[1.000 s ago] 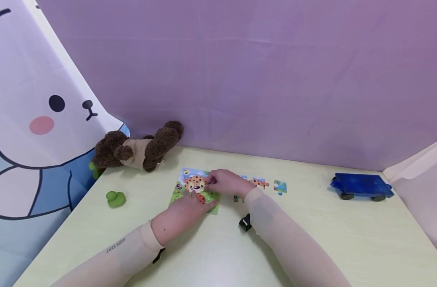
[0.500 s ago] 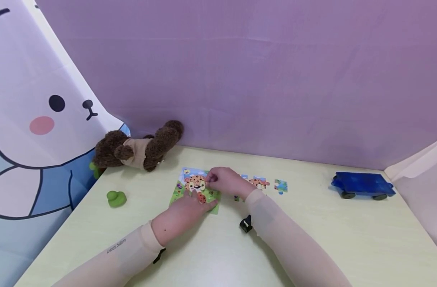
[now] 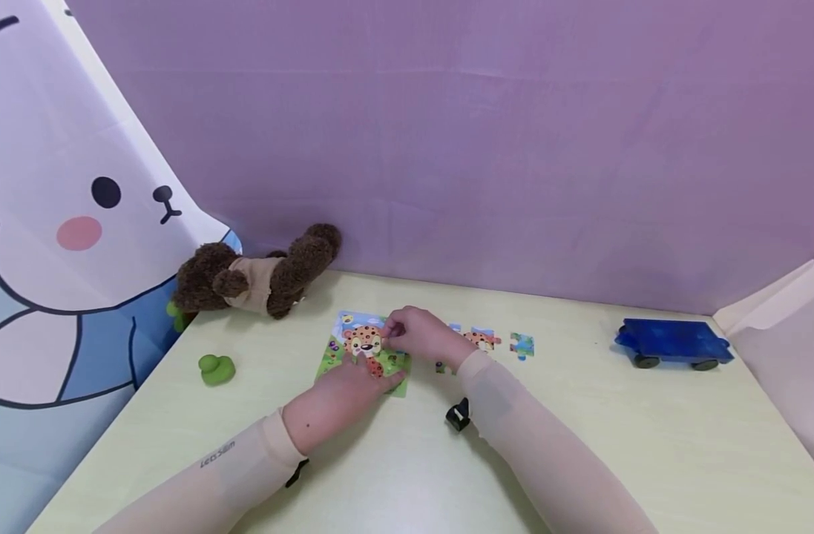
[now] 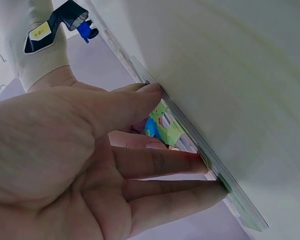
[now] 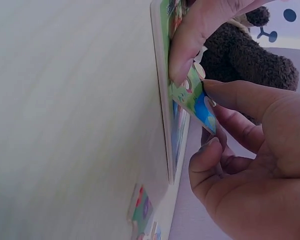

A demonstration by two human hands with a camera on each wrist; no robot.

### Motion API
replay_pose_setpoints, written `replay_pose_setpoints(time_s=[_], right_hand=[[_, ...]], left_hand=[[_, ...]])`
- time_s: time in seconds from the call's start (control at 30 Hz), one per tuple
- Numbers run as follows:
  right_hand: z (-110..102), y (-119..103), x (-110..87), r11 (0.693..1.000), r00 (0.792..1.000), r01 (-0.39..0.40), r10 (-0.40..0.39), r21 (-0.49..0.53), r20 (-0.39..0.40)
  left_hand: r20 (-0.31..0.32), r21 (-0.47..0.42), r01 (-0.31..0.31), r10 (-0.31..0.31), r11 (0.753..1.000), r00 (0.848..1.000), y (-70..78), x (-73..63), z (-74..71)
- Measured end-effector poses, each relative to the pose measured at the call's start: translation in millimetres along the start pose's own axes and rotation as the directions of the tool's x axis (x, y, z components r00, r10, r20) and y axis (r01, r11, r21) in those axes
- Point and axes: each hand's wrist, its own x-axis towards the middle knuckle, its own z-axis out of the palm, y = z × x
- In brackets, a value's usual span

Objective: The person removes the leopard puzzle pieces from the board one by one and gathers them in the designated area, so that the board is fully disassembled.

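The right hand (image 3: 420, 337) pinched a green-and-blue jigsaw piece (image 5: 194, 102), tilted at the leopard puzzle board (image 3: 328, 363). The left hand (image 3: 349, 387) touched the board, fingers apart. Loose jigsaw pieces (image 3: 482, 340) lay nearby

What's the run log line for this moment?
left hand: rests on puzzle board; right hand: pinches tilted puzzle piece at board; loose pieces: right of board

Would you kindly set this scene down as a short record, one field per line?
Left hand: thumb and straight fingers rest on the puzzle board
Right hand: pinches a puzzle piece, tilted to the board
Piece seated: no
Loose puzzle pieces: on the table, right of the board
Far left: brown plush toy, lying down
Nearer left: green duck-shaped toy
Far right: blue wheeled toy
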Motion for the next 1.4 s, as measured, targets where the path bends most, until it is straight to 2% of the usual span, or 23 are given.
replay_pose_setpoints(time_s=[0.3,0.63,0.73,0.93,1.07,1.27,1.4], right_hand=[[-2.0,4.0,-2.0,0.998,0.999,-0.024,0.023,0.058,0.023],[-2.8,9.7,-5.5,0.991,0.999,-0.002,-0.003,0.13,0.041],[-4.6,12.0,-8.2,0.988,0.999,0.02,-0.024,0.153,0.023],[-17.3,14.6,-15.7,0.98,0.999,0.044,-0.038,0.196,-0.035],[-26.2,18.8,-20.0,0.971,0.999,0.038,-0.031,0.237,-0.034],[-37.3,24.8,-29.3,0.954,0.999,0.016,-0.001,0.298,-0.05],[-46.1,28.9,-40.5,0.947,0.998,0.011,0.01,0.32,-0.064]], left_hand=[[-0.006,-0.022,-0.001,0.001,1.0,1.0,0.8,0.0,-2.6],[-0.007,-0.027,-0.011,0.01,1.0,1.0,0.9,0.1,-4.4],[0.004,-0.033,-0.008,0.008,0.999,1.0,1.1,0.1,-4.7],[0.026,-0.076,0.005,-0.003,0.997,1.0,1.3,0.0,-6.4],[0.027,-0.103,0.017,-0.014,0.995,1.0,1.0,-1.2,-6.1],[0.018,-0.092,0.014,-0.012,0.996,1.0,0.6,-0.7,-4.7],[0.039,-0.121,0.026,-0.021,0.992,0.999,1.2,0.9,-3.9]])
